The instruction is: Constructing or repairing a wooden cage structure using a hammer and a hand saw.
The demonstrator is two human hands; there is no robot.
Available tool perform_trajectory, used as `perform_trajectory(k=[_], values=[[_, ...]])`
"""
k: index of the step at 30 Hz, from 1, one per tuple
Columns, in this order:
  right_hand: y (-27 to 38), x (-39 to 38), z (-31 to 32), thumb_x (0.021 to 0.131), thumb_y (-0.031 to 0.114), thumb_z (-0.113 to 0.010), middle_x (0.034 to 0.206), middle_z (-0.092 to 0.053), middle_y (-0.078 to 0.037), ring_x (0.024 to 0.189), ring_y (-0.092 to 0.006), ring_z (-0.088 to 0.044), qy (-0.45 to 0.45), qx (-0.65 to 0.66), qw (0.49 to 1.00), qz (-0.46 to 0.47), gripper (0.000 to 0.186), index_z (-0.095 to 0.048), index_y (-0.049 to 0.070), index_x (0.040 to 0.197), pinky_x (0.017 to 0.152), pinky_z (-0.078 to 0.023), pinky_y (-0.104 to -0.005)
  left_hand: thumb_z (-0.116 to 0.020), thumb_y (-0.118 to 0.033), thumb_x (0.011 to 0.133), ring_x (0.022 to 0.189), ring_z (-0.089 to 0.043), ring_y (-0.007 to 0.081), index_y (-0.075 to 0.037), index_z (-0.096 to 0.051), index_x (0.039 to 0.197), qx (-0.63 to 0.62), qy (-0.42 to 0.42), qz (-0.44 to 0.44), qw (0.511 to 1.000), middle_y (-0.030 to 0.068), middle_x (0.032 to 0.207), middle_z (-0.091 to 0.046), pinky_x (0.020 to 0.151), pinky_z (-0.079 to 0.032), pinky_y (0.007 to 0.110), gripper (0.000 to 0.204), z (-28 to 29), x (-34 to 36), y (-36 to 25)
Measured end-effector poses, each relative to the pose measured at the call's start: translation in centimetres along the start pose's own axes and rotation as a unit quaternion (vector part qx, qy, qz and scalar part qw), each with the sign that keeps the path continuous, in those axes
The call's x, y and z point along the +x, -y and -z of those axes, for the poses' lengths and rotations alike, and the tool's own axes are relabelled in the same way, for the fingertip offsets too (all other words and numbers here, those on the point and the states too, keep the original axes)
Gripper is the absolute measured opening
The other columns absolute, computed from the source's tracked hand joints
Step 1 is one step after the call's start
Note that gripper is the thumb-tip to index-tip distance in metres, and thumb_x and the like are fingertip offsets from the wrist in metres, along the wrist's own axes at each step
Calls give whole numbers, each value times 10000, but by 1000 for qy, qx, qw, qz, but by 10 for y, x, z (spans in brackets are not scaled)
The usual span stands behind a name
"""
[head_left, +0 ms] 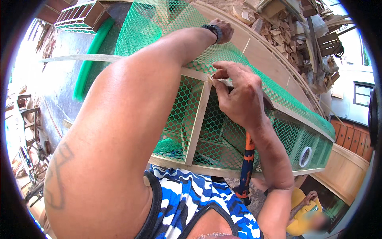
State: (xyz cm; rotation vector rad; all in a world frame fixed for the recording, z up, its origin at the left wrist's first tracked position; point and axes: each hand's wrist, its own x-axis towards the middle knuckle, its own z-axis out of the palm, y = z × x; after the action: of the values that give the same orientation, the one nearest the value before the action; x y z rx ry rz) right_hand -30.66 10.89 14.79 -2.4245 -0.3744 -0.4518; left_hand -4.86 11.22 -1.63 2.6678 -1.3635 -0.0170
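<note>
Green plastic mesh (278, 95) covers a wooden frame (197, 123) in front of me and drapes over its far side. My right hand (240, 89) is at a corner of the frame, thumb and fingers pinched close to the wood and mesh edge. Whatever is between those fingertips is too small to make out. Farther off, my left hand (225, 30), a dark watch on its wrist, is closed above the mesh; what it grips, if anything, is hidden. An orange and dark-blue tool handle (247, 159) lies below my right forearm, its upper end hidden.
A green mesh roll (93, 59) lies on the floor at left, near a slatted wooden crate (81, 18). Scrap wood (282, 40) is piled at the far right. A white ring (305, 156) shows at the frame's right end. A person in yellow (302, 211) is at lower right.
</note>
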Motion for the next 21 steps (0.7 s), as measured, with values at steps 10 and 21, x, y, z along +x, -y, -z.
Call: perform_trajectory(k=[10,21], values=[[58,-35,68,784,90,-770,931,-658,-194,923,-378,-662,62,-219,956,-187,277,-587,20,981,777,-521,-452,-520,-403,943,1008,-710,356,-117,-767,985,-9,-32,15,999,147,1041,-744,911,-562,472,380,-7,10,8],[19,-86,100,727,48,-740,849,-663,-31,652,-91,-583,61,289,817,-496,467,-598,-66,1156,617,-485,-234,-485,-347,971,1071,-695,337,-94,-754,1025,-2,-16,24,1000,167,1100,-730,959,-533,518,373,-5,17,3]])
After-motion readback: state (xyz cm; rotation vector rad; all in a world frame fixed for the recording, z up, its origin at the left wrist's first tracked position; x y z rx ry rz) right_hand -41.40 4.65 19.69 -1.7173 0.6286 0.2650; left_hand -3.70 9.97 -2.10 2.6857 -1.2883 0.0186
